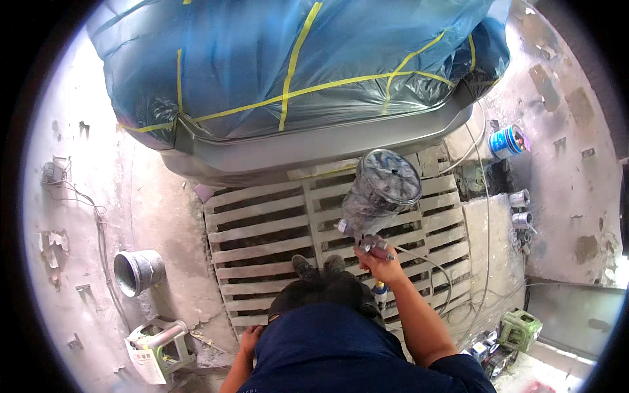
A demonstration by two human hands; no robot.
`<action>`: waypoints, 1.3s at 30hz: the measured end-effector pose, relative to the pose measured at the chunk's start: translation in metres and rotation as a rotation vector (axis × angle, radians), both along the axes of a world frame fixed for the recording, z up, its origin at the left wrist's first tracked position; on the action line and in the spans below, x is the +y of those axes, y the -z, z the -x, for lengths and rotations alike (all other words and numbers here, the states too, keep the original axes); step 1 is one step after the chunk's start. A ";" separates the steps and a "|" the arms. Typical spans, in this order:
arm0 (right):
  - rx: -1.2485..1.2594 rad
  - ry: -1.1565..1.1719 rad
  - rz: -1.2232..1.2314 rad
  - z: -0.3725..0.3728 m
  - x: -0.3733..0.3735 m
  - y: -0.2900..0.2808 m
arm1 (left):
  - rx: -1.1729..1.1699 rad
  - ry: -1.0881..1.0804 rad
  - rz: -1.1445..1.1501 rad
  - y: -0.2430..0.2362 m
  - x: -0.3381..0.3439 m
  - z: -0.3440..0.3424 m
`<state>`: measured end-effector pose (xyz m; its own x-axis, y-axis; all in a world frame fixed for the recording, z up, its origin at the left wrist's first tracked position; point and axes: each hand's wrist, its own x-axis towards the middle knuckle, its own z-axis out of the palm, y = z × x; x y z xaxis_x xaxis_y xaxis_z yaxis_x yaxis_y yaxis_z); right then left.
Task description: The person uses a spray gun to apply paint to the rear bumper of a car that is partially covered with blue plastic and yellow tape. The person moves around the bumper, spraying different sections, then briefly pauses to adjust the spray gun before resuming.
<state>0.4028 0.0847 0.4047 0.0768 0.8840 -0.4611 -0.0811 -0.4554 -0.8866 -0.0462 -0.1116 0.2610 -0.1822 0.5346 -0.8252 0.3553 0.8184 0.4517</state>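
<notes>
My right hand (381,266) is wrapped round the handle of a paint spray gun (376,248), held out in front of my body. On top of the gun sits a large paint-stained cup (370,206) with a dark round lid, tilted away from me. A hose runs from below the grip. Beyond the cup is a grey car bumper (288,152), apart from the gun. Blue plastic sheeting (242,52) with yellow tape covers the car above the bumper. My left hand (251,337) hangs beside my left hip, its fingers mostly hidden against my clothes.
Slatted floor grating (262,230) lies under my feet. A grey bucket (139,272) and a green-and-white stool (159,349) are at left. To the right are a blue can (508,141), small tins (520,198), a green stool (519,330) and hoses across the floor.
</notes>
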 end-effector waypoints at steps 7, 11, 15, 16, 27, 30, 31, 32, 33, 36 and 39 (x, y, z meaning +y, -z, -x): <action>-0.263 0.588 0.008 -0.127 -0.040 0.043 | 0.050 0.040 0.023 -0.078 0.020 -0.050; -0.320 0.838 -0.025 -0.169 -0.060 0.034 | 0.045 0.094 0.006 -0.026 -0.017 -0.030; -0.159 0.904 -0.016 -0.169 -0.069 0.048 | 0.072 0.213 0.061 -0.077 0.028 -0.080; -0.121 0.897 0.010 -0.165 -0.069 0.060 | 0.044 0.221 0.049 -0.055 0.023 -0.072; -0.127 -0.092 -0.091 0.014 -0.082 0.168 | 0.238 1.029 0.607 0.075 0.009 -0.041; -0.352 -0.197 -0.219 0.029 -0.062 0.189 | 0.172 1.167 0.799 0.132 -0.006 -0.021; -0.335 -0.143 -0.037 0.032 -0.059 0.194 | 0.197 1.202 0.850 0.140 -0.006 -0.025; -0.320 -0.084 0.149 0.034 -0.058 0.193 | 0.216 1.243 0.900 0.141 0.000 -0.035; -0.294 -0.023 0.332 0.036 -0.059 0.192 | 0.241 1.273 0.920 0.141 0.008 -0.041; -0.145 0.265 0.092 0.040 -0.078 0.228 | 0.302 1.336 0.957 0.138 0.020 -0.041; 0.092 0.446 -0.116 0.055 -0.074 0.243 | 0.285 1.343 0.913 0.141 0.021 -0.042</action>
